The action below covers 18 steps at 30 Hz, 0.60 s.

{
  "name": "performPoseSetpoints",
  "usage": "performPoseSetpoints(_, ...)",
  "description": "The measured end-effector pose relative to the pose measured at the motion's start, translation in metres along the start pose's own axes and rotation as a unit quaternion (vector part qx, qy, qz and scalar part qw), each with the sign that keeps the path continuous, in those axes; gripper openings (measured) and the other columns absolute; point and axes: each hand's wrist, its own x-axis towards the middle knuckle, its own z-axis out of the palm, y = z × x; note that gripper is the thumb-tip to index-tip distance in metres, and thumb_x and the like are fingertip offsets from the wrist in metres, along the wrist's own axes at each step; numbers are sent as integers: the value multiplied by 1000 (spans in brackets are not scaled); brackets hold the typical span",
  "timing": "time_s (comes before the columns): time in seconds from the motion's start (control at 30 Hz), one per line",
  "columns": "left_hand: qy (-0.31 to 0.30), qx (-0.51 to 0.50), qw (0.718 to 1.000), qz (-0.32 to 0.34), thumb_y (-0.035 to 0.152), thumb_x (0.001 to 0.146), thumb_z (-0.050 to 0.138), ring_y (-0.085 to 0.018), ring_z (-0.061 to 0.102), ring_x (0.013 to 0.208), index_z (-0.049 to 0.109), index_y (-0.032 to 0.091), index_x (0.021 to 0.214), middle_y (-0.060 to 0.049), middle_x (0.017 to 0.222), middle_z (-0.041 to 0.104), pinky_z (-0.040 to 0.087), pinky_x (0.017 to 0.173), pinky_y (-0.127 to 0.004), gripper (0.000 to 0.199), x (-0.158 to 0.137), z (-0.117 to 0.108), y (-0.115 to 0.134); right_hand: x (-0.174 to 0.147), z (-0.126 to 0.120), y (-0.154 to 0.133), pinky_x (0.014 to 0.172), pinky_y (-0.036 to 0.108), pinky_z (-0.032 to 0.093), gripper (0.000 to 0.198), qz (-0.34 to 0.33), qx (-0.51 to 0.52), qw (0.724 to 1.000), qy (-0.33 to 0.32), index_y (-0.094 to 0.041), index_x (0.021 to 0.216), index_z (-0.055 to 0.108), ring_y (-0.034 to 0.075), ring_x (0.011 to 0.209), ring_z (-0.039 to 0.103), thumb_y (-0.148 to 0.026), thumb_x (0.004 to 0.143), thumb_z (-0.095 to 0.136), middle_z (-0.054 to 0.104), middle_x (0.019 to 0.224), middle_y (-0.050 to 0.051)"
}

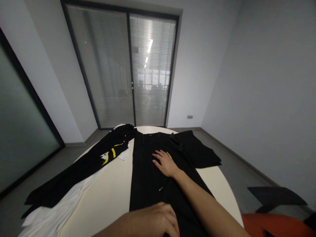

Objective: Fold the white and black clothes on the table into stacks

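Note:
A black garment with a small white mark lies spread lengthwise over the round table, running towards me. My right hand rests flat on its upper middle, fingers spread, holding nothing. Closer to me, over the lower part of the garment, my left hand is closed with its fingers curled under. Whatever may be between those fingers is hidden. To the right of the spread garment is a folded black cloth piece, partly overlapping its edge.
The cream tabletop shows on both sides. Along its left edge lie black clothes with yellow and white markings and a white garment, both hanging over. An orange-red chair seat stands at lower right. Glass panels with blinds are ahead.

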Motion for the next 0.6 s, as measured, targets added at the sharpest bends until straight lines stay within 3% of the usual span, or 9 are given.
performPoseSetpoints(0.1,36,25,998,-38,30,85,73,-17,60,103,71,24,105,0,107,69,40,96,-30,21,-4,-15,5,0,0,-1,120,53,15,51,4,-4,1000,-4,-30,143,50,27,148,25,-53,100,37,40,156,5)
performPoseSetpoints(0.17,85,56,989,-107,36,83,74,-18,60,101,70,25,99,0,104,68,41,94,-31,20,-9,-26,3,0,0,-1,120,53,15,51,5,-7,1000,-4,-30,143,50,27,148,25,-53,100,36,40,156,4)
performPoseSetpoints(0.27,174,126,947,-240,35,90,64,-21,59,107,66,25,105,-3,110,66,42,97,-35,18,-25,-39,-14,0,0,-2,120,55,14,51,7,-14,1000,-2,-31,145,48,28,148,24,-53,100,35,39,157,3)
performPoseSetpoints(0.33,227,174,904,-317,37,94,55,-24,50,126,59,25,125,-8,134,58,37,108,-41,33,-38,-43,-32,0,1,-3,119,56,13,52,13,-20,1000,-7,-32,146,46,28,148,23,-54,100,34,37,158,2)
performPoseSetpoints(0.4,212,197,874,-390,51,95,49,-31,30,145,44,23,146,-12,157,36,25,117,-50,58,-51,-43,-50,0,1,-4,119,57,12,54,18,-27,999,-14,-32,148,43,29,149,21,-56,100,33,34,159,2)
performPoseSetpoints(0.47,172,190,863,-436,62,95,41,-33,14,151,30,22,155,-12,164,19,18,120,-54,73,-60,-41,-63,0,1,-5,119,57,11,57,21,-32,999,-24,-32,150,40,29,150,18,-57,100,31,31,161,3)
performPoseSetpoints(0.6,142,181,866,-445,70,93,34,-34,3,152,24,29,157,-8,166,10,13,120,-56,77,-67,-38,-71,3,-3,-6,119,58,11,60,23,-40,997,-59,-29,152,36,31,150,16,-57,100,31,26,162,4)
